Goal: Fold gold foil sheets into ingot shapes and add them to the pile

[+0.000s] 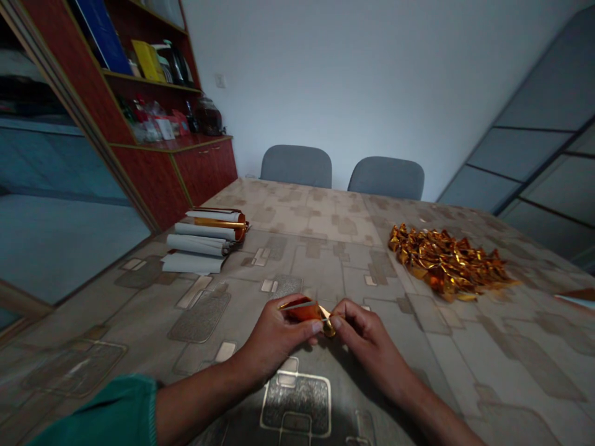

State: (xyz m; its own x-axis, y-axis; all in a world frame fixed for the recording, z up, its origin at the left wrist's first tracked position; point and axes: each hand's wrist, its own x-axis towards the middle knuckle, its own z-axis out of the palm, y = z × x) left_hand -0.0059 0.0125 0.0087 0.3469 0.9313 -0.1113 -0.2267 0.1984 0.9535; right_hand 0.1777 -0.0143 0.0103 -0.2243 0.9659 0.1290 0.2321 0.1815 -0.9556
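Note:
Between my two hands, just above the table, is a piece of gold foil paper [307, 311], partly folded, its inside glowing orange. My left hand [279, 328] holds its left part, thumb in front and fingers behind. The thumb and fingertips of my right hand [360, 325] pinch the paper's right end, where the foil is bent and shiny. To the right lies a heap of folded gold foil pieces [449, 260]. Farther left, a stack of curled foil sheets [199, 241] shows mostly pale backs with some gold.
A patterned tablecloth [316, 248] covers the table. Two grey chairs [296, 166] stand at its far side against the wall. A red-brown cabinet [204, 164] with shelves is at the back left. At the right edge lies another flat piece of paper [579, 298].

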